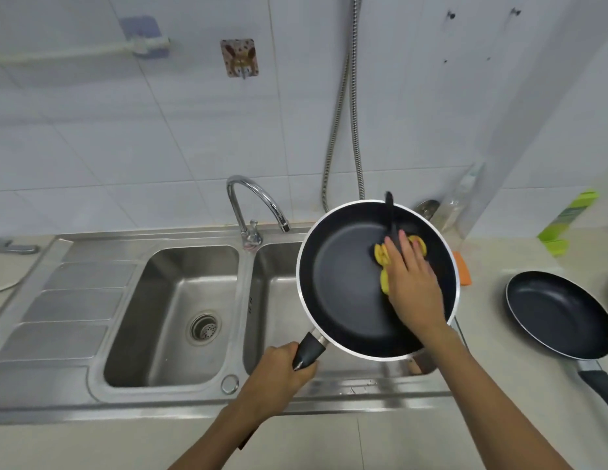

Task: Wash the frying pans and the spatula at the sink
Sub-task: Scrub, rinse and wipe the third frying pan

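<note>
- Seen from the head camera, the left hand (279,371) is clenched round the black handle (307,351) of the large frying pan (346,283), thumb and fingers wrapped about it.
- That pan is held up, tilted a little, over the right basin (275,300) of the steel double sink (160,398); its dark inside faces up and its pale rim shows all the way round.
- The right hand (414,286) lies inside the pan on its right side, fingers stretched out flat, pressing a yellow sponge (382,254) against the dark coating.
- A black spatula (391,215) rests in the same pan just beyond the fingertips, its handle rising past the far rim.
- The second frying pan (560,317) sits on the pale counter (499,385) to the right of the sink, well apart from both hands, its handle pointing toward the near right corner.
- The chrome faucet (248,195) stands behind the divider between the basins, its spout curving right.
- The left basin (167,300) shows a round drain strainer at its bottom.
- An orange pad (464,269) lies on the counter just beyond the held pan's right rim.
- A metal hose (355,113) hangs down the tiled wall behind.
</note>
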